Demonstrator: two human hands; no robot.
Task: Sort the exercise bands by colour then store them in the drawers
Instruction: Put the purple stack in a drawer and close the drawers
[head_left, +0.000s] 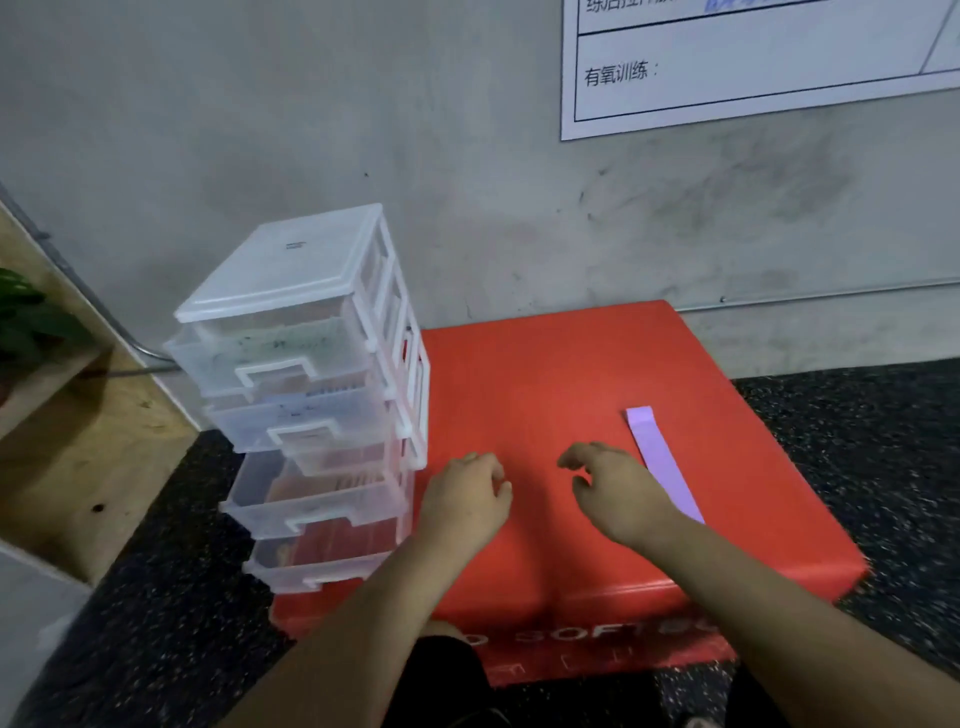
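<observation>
My left hand (462, 499) sits low in the middle of the frame over the red pad (545, 374), knuckles up, fingers loosely curled and holding nothing. My right hand (618, 493) hovers just to its right, fingers bent and spread a little, also empty. The purple band (655, 449) lies flat on the pad just beside my right hand, running from centre right down toward my wrist, which hides its lower end. At left of centre, the clear drawer unit (311, 395) stands on the pad's left edge, its four drawers each pulled out a little. Something greenish shows through the top drawer, something bluish through the second; I cannot tell what the lower two hold.
</observation>
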